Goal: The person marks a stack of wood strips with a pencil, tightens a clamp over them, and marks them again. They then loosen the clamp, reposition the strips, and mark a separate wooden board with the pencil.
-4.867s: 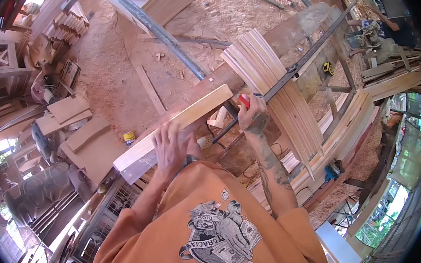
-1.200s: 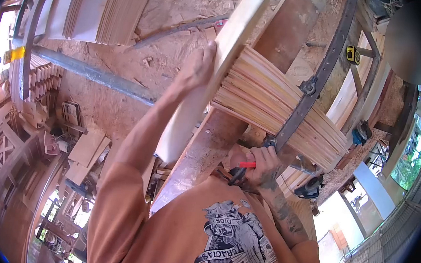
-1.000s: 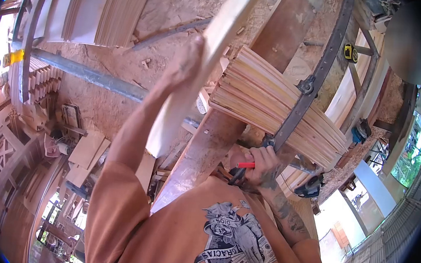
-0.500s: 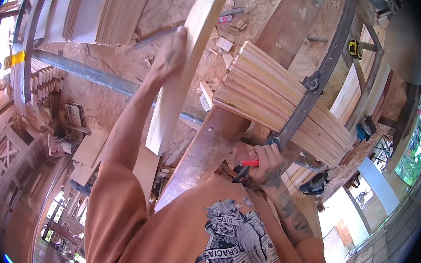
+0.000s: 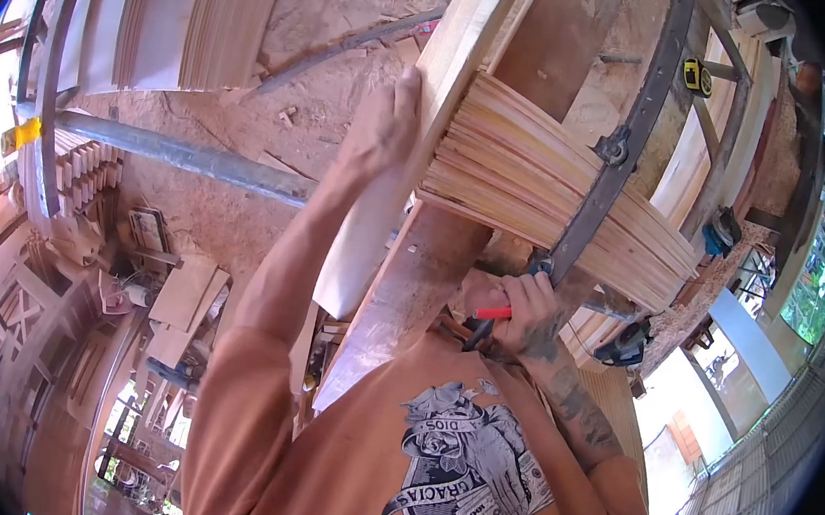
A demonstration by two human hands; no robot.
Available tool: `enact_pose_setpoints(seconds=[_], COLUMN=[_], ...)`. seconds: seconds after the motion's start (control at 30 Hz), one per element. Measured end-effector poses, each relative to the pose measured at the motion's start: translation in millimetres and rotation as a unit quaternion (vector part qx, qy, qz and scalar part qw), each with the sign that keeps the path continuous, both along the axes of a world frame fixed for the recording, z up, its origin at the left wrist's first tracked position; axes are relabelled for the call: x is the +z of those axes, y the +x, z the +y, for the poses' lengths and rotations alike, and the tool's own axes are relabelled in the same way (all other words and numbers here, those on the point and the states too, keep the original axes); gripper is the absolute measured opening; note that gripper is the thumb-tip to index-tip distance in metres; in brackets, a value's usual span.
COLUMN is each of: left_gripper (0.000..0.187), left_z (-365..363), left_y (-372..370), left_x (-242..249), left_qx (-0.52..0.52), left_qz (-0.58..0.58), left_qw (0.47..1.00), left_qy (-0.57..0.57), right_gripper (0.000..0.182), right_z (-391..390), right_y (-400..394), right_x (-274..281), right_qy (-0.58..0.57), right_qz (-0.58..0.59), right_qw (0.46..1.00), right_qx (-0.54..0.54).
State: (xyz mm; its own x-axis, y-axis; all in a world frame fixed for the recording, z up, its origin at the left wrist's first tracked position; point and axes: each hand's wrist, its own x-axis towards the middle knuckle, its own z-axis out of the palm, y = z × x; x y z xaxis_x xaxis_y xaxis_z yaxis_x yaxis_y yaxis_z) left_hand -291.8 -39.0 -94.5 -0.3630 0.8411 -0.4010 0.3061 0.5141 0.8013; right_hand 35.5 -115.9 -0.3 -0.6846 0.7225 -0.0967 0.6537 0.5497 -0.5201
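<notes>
My left hand (image 5: 385, 123) grips a long pale wooden board (image 5: 449, 65) by its side, its fingertips along the near edge. The board stands against the cut ends of a fanned stack of thin wooden slats (image 5: 519, 164). Across that stack runs a dark metal bar clamp (image 5: 629, 139). My right hand (image 5: 524, 311), close to my chest, is closed at the near end of the clamp. A short red stick (image 5: 493, 313), perhaps a pencil or marker, pokes out of the fist. What else the fingers wrap is hidden. Under the slats lies a wide brown beam (image 5: 421, 268).
More thin boards (image 5: 188, 22) stand at the upper left above a metal pipe (image 5: 186, 149). A yellow tape measure (image 5: 697, 77) lies on the right, and a dark power tool (image 5: 624, 345) sits near my right forearm. Sawdust and offcuts cover the ground.
My left hand has brought the board to the right, from apart to up against the slat ends. My right hand has stayed near the clamp with the red stick.
</notes>
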Motion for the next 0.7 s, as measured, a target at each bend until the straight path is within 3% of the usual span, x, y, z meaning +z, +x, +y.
enact_pose_setpoints(seconds=[0.1,0.13,0.23,0.37,0.4,0.5,0.57,0.7], left_gripper=[0.086,0.087,0.087,0.087,0.084,0.083,0.077,0.055], left_z=[-2.5,-3.3,-4.9,-8.4,-6.2,-16.9,-38.8,-139.7], left_y=[3.2,3.8,-17.0,-29.4,1.5,9.8,6.3,13.0], left_x=[11.8,6.8,37.8,2.1,-15.7,10.0,60.9,131.3], left_qx=[0.024,0.023,0.057,-0.018,-0.025,0.014,0.068,0.2], left_qz=[-0.045,0.008,-0.132,-0.034,0.037,0.008,-0.06,0.055], left_qw=[0.999,1.0,0.986,0.999,0.999,0.999,0.996,0.978], left_qy=[-0.015,0.017,-0.08,-0.012,-0.021,0.051,0.008,0.001], right_gripper=[0.011,0.011,0.011,0.012,0.012,0.011,0.011,0.015], right_z=[1.0,-0.8,-1.4,-1.1,-3.0,-6.7,-8.0,-12.7], right_y=[2.4,4.4,7.3,3.6,2.5,2.3,5.0,8.1], right_x=[3.0,2.6,-0.4,0.3,1.3,2.6,-2.8,-8.6], right_qy=[-0.006,-0.007,0.002,0.029,0.03,0.015,0.024,0.035], right_qz=[-0.019,-0.02,-0.022,-0.022,-0.024,-0.003,0.018,0.045], right_qw=[1.0,1.0,1.0,0.999,0.999,1.0,0.999,0.998], right_qx=[0.006,0.004,0.006,0.007,0.007,0.004,0.014,0.023])
